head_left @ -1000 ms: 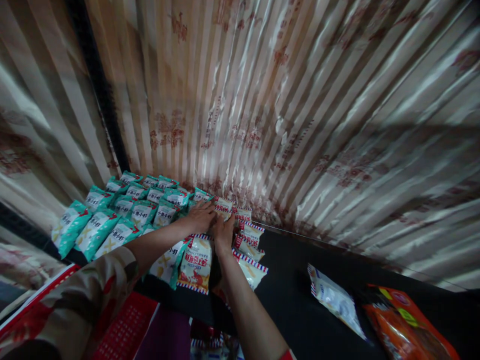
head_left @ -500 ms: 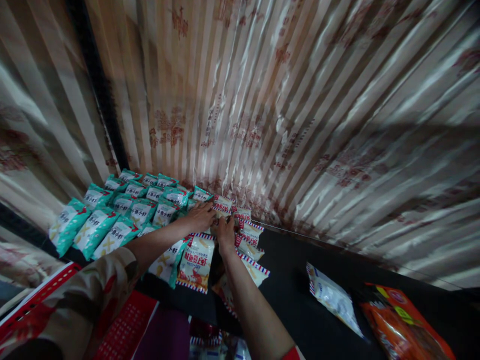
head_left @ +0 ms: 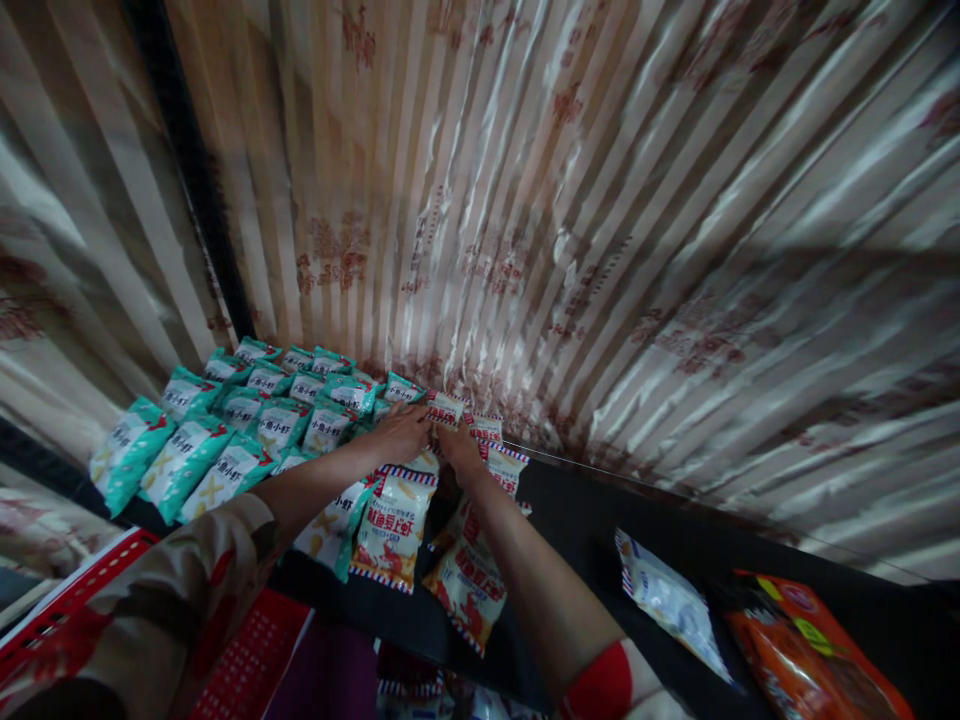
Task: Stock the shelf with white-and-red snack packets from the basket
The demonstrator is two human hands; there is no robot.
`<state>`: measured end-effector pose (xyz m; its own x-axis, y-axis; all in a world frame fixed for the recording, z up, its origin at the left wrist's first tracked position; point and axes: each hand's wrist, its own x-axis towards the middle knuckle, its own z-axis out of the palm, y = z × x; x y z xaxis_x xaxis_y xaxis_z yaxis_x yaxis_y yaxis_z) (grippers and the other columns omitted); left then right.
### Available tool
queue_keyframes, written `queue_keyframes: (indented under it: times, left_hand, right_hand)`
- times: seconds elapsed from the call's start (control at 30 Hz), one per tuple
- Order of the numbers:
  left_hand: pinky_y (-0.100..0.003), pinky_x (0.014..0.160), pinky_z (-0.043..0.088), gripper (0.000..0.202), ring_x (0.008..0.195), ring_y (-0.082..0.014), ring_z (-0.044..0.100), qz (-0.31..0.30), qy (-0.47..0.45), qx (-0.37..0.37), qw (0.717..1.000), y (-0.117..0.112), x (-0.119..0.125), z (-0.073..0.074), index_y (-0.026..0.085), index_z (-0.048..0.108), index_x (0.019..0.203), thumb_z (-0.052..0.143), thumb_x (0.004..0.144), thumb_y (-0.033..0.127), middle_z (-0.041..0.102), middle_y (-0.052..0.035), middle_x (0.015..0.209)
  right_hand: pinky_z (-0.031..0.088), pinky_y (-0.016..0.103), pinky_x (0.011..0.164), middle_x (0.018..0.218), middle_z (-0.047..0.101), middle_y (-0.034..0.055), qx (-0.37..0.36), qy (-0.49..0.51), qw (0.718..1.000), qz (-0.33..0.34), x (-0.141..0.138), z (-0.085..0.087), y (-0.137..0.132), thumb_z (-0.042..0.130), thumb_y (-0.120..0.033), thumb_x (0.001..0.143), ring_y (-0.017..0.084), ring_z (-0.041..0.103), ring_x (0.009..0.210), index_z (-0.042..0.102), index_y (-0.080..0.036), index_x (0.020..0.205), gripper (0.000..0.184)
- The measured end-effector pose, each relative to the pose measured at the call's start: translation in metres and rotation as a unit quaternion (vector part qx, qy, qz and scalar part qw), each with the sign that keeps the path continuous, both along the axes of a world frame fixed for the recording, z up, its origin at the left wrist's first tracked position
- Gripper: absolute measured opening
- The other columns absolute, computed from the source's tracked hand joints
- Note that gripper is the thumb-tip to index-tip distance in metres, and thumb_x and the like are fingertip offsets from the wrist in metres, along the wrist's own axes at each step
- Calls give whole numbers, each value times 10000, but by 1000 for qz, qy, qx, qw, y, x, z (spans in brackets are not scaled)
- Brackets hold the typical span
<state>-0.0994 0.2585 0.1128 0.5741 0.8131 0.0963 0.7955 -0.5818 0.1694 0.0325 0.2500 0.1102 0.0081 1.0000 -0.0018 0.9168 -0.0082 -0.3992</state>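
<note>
My left hand (head_left: 403, 436) lies with its fingers stretched out over the snack packets at the back of the black shelf, where the teal packets (head_left: 328, 425) meet the cream ones. Close beside it, my right hand (head_left: 459, 452) rests on the cream packets, fingers extended and partly hidden against them. A cream packet with red lettering and striped ends (head_left: 391, 525) lies in front of my left hand. Below my right forearm is another cream packet (head_left: 469, 580). Further cream packets (head_left: 486, 430) stand behind and to the right of my right hand.
Rows of teal packets fill the shelf's left side. On the black shelf (head_left: 570, 560) at right lie a white-and-blue packet (head_left: 671, 600) and an orange packet (head_left: 814, 640). A red basket (head_left: 251, 655) stands below. A patterned, pleated sheet (head_left: 480, 200) hangs behind.
My right hand has moved slightly back and up, nearer the rear packets. The cream packet under my right forearm now shows more fully. My left hand stays about where it was.
</note>
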Motion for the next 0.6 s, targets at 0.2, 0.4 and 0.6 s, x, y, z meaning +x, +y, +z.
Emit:
queue_keyframes:
  times: [0.2,0.4,0.6]
  left_hand:
    - [-433,1083,224,303,1197,-221,473,1,1,-3,1000,3,0,-3,158,577,1107,378,879,166,545,-105,1264]
    - [-421,1062,253,300,1177,-221,484,-3,-1,8,1000,3,0,-4,160,571,1113,397,870,186,548,-108,1257]
    - [-394,1037,280,267,1111,-200,519,-11,-6,7,1000,6,-1,-6,156,599,1025,382,870,166,612,-86,1138]
  right_hand:
    - [467,335,804,1187,536,167,-46,-65,997,22,-5,5,-4,426,-185,878,241,595,1000,577,-173,1140,302]
    - [468,354,794,1240,498,189,-45,-77,996,20,-7,4,-7,359,-187,907,247,606,990,528,-167,1206,344]
    - [457,328,786,1114,585,168,-46,-53,997,21,-6,-1,-2,412,-193,882,224,618,927,541,-131,1138,293]
